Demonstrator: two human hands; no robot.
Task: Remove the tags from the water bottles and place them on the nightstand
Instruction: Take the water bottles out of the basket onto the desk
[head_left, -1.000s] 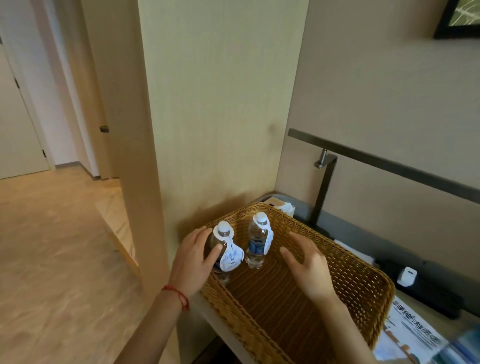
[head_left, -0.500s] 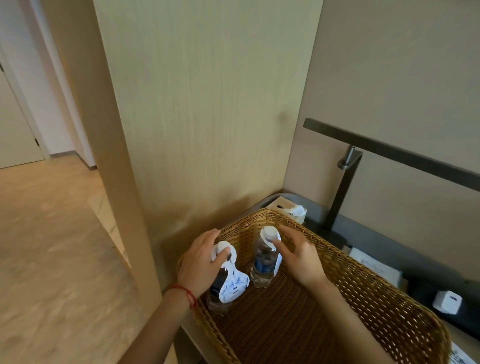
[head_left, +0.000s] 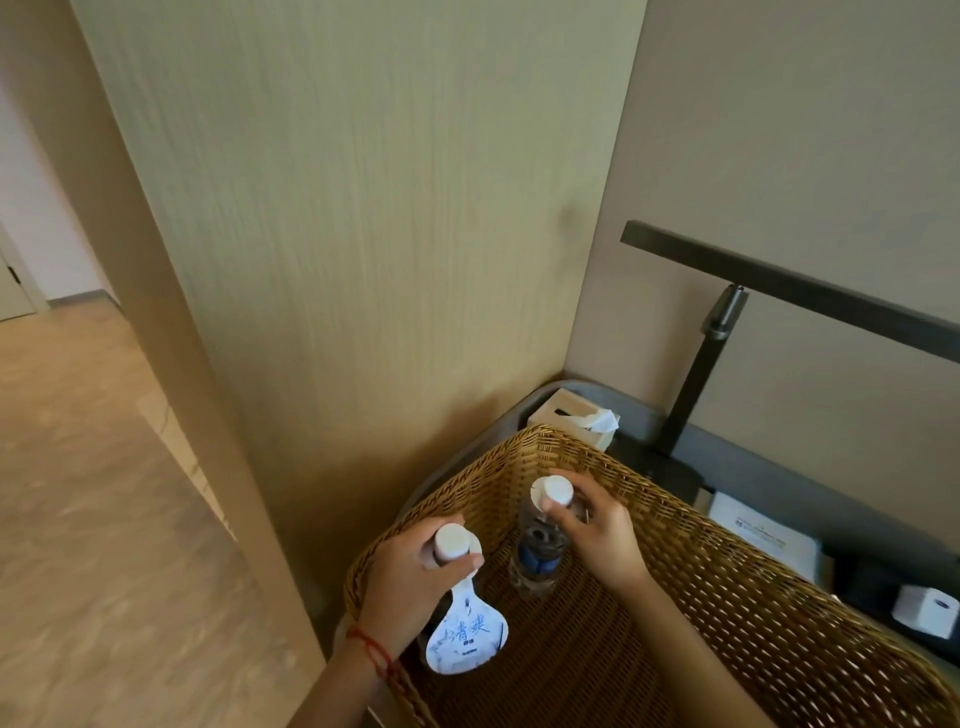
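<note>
Wicker basket (head_left: 701, 525) by the wall: my left hand (head_left: 410, 582) grips the tagged bottle (head_left: 457, 597), right hand (head_left: 597, 535) pinches the other bottle (head_left: 537, 551) at its neck.

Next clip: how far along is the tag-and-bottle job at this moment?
Nothing looks finished. Both bottles stand in the wicker basket. In hand: the left hand grips the neck of the left bottle, its tag hanging on; the right hand grips the right bottle near its cap. Left to do: remove the tags and set both bottles on the nightstand.
</note>
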